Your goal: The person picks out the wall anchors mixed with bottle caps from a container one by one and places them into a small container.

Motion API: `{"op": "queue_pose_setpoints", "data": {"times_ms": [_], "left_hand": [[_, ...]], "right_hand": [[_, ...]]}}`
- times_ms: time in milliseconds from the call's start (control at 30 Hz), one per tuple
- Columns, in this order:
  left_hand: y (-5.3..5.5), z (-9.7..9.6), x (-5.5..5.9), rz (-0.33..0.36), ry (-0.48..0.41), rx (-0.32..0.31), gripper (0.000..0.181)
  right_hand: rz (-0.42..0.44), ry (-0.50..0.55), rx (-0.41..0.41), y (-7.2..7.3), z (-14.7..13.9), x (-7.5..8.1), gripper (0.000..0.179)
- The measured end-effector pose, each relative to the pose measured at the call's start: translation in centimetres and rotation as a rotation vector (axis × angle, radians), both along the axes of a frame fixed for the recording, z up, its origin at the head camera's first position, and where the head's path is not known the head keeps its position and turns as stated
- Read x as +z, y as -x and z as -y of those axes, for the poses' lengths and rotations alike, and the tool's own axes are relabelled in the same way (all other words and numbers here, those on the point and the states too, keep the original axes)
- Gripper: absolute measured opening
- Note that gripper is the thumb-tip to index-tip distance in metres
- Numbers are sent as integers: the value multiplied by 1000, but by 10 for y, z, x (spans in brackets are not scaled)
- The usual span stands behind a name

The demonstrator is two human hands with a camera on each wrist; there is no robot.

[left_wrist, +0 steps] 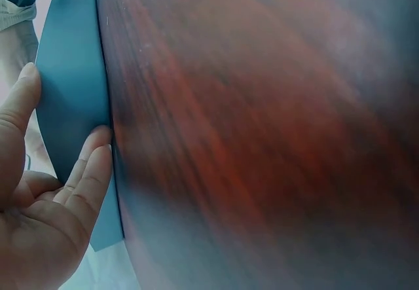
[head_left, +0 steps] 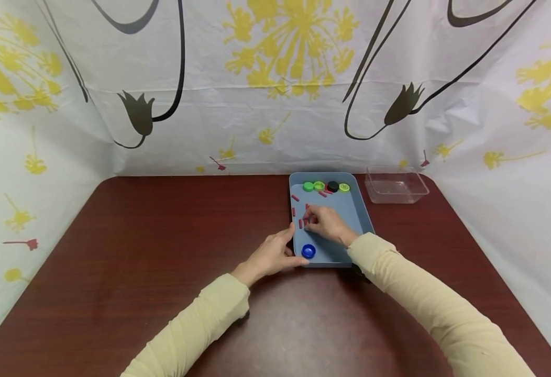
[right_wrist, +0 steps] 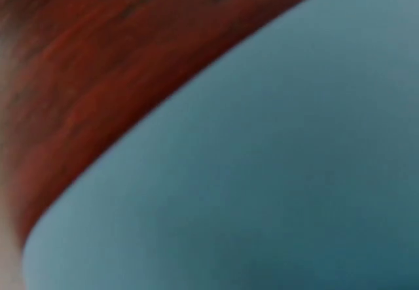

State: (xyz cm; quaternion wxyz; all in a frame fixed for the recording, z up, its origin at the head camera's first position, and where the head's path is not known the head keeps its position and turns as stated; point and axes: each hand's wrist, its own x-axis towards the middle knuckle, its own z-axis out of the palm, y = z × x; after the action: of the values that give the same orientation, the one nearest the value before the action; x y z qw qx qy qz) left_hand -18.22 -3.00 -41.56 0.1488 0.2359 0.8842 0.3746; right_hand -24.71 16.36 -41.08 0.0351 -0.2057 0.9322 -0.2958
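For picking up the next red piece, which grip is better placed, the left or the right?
Probably the right grip: it reaches inside the blue tray, close to several red pieces. The left grip spans the tray's near left corner, touching its outer wall.

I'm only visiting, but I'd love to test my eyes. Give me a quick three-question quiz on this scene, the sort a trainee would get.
1. True or false: the clear box stands on the table, outside the blue tray.
2. What colour is the round cap at the end of the tray nearest the person?
A) black
B) blue
C) green
3. Fill in the blank: the person's ____ hand reaches inside the tray, among the small red pieces.

Key:
1. True.
2. B, the blue cap.
3. The right hand.
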Motion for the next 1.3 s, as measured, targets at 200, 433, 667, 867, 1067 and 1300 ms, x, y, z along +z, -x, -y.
{"op": "queue_pose_setpoints", "data": {"times_ms": [200,433,667,867,1067,1300], "left_hand": [[0,2,-1,7,-4,13,94],[0,3,2,8,1,22,95],[0,2,2,7,0,11,94],[-2,1,2,14,-4,16,95],[-3,1,1,18,-12,7,94],[-5,0,2,17,-11,-1,94]], "right_hand": [[47,160,-55,2,-8,8,15],[-80,180,-180,5,-28,29,19],[-189,270,-351,15,-56,43,24],[-154,474,-549,23,-81,42,27],[-130,510,-705,26,-107,34,29],[-170,390,-820,28,-124,23,28]]}}
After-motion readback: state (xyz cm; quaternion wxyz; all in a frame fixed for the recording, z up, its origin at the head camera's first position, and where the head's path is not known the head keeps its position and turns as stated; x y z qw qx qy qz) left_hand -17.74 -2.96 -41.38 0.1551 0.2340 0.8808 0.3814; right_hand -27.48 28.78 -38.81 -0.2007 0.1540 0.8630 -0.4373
